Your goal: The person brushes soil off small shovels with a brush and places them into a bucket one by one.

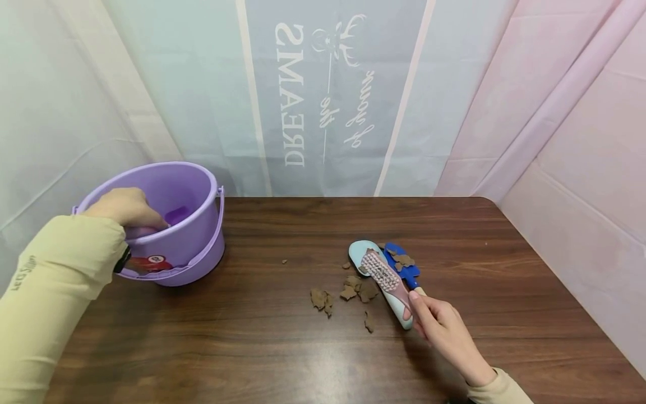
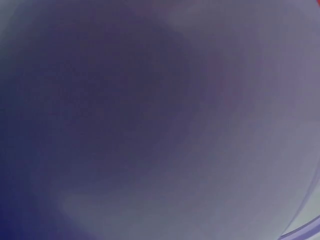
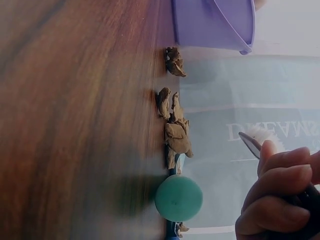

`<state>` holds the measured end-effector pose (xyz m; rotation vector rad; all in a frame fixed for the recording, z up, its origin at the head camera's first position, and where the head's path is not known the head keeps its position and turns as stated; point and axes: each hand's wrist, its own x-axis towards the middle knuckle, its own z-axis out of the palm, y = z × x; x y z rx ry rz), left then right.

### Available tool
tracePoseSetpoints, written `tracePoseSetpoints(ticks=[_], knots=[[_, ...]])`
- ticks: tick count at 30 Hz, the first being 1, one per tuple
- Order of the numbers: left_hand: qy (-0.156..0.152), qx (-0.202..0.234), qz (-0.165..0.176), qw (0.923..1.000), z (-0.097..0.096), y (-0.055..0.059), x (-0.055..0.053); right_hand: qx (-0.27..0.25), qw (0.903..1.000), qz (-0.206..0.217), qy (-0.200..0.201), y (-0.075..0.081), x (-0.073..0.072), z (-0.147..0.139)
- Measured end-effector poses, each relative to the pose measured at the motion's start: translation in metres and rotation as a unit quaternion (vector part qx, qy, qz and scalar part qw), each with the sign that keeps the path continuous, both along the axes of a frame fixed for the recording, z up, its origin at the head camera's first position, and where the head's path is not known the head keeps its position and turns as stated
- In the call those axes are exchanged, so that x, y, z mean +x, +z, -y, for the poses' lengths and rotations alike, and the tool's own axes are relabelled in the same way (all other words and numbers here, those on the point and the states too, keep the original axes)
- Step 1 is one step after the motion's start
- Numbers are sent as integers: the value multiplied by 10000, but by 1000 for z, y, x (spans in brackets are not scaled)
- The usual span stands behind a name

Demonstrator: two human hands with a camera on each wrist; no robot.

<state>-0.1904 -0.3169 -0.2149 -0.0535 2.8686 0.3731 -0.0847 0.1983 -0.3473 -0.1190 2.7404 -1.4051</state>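
Observation:
My right hand (image 1: 446,331) grips the handle of a pink scrub brush (image 1: 383,272), its pale bristles turned up. In the right wrist view, curled fingers (image 3: 280,187) wrap the handle. Below the brush lies a light-blue tool (image 1: 360,251) with a rounded head, partly covered. Beside it is a small blue shovel (image 1: 402,268) bearing brown flakes. My left hand (image 1: 126,207) reaches over the near rim into a purple bucket (image 1: 176,252). Something pinkish shows under that hand; its fingertips and any grip are hidden. The left wrist view is a dark purple blur.
Brown flaky pieces (image 1: 360,287) lie scattered on the wooden table (image 1: 262,348), left of the tools. A darker purple item (image 1: 176,215) sits inside the bucket, whose handle (image 1: 220,224) hangs down its side. A printed cloth (image 1: 333,101) rises behind the table.

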Motion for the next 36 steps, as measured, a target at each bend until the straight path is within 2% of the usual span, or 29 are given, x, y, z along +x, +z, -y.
tracePoseSetpoints(ticks=[6,11,15,19,27,31,36], knots=[[106,-65,-69,9999,3,-4,2,54,10000,-30,-46,0,2,-1],[16,-162,-15,9999,3,-9,1,158,9997,8,-162,-2,6,-2],[34,-122,5,9999,3,-12,4,129,9998,23,-164,-2,7,-2],[148,-101,-26,9998,3,-12,9,117,9998,18,-132,-2,7,-2],[141,-149,-177,9996,0,-10,12,85,9999,23,-53,-2,5,-1],[70,-234,-501,9984,-1,-7,15,82,10000,-41,-26,0,4,-1],[155,-387,-1314,9905,-6,-4,24,110,9999,-109,3,1,2,0]])
